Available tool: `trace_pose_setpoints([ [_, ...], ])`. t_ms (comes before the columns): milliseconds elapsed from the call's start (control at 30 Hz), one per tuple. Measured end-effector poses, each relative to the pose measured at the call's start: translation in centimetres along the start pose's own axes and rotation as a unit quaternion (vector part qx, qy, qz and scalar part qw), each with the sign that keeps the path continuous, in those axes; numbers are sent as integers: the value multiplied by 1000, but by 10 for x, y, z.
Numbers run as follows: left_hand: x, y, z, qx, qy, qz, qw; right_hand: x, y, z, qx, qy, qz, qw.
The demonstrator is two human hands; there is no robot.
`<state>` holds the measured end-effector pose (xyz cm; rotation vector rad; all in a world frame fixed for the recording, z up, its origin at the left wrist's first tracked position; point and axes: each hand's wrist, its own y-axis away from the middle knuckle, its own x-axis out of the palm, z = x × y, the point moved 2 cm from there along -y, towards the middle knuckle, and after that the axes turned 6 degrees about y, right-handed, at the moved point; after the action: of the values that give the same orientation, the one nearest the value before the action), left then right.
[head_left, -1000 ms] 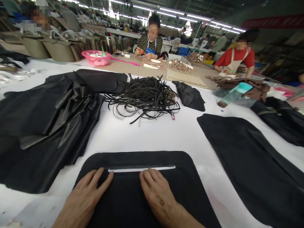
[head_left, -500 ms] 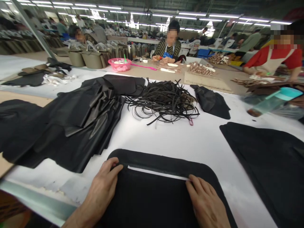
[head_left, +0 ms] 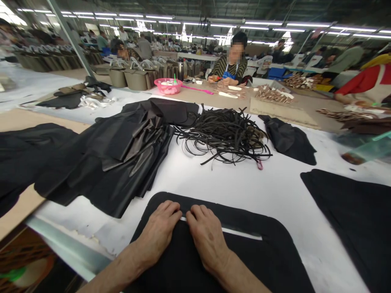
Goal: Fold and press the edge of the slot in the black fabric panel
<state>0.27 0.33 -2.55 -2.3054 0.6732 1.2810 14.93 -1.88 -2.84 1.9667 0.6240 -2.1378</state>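
Observation:
A black sheet-like panel point(head_left: 244, 260) with rounded corners lies flat before me. A narrow white line point(head_left: 242, 233) runs across it near its far edge; whether this is a slit showing the white surface or a strip, I cannot tell. My left hand point(head_left: 163, 226) is on the left part of this line, fingers curled and pinching the panel there. Close beside it, my right hand point(head_left: 207, 234) is closed on the panel at the line too, fingertips bent down and partly hidden. The thumbs almost meet, with a bit of white between them.
A tangle of thin black strips point(head_left: 226, 132) lies beyond the panel, with a heap of black sheets point(head_left: 122, 150) to its left. More black pieces point(head_left: 351, 215) lie at right. A pink basin point(head_left: 168, 86) and a co-worker point(head_left: 230, 61) are farther back.
My right hand has moved left along the white line, and my left hand slightly right, so they are now side by side. The view has turned a little left.

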Motion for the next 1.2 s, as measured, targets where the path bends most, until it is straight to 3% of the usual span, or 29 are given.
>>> trace_pose_setpoints([
  [367, -6, -6, 5, 9, -10, 2, 1000, 7, -4, 0, -87, 70, -18, 994],
  [600, -3, -12, 6, 15, -10, 0, 1000, -5, -17, -16, -36, -28, 48, 998],
  [800, -2, -11, 9, 20, 5, -23, 1000, -7, -11, -20, 3, -118, 36, 992],
  [1033, 2, -8, 13, 14, 5, -47, 999, 3, -1, -17, -9, -5, -3, 1000],
  [1200, -1, -13, 13, 6, 13, -35, 999, -2, 15, -36, 44, -32, 0, 999],
])
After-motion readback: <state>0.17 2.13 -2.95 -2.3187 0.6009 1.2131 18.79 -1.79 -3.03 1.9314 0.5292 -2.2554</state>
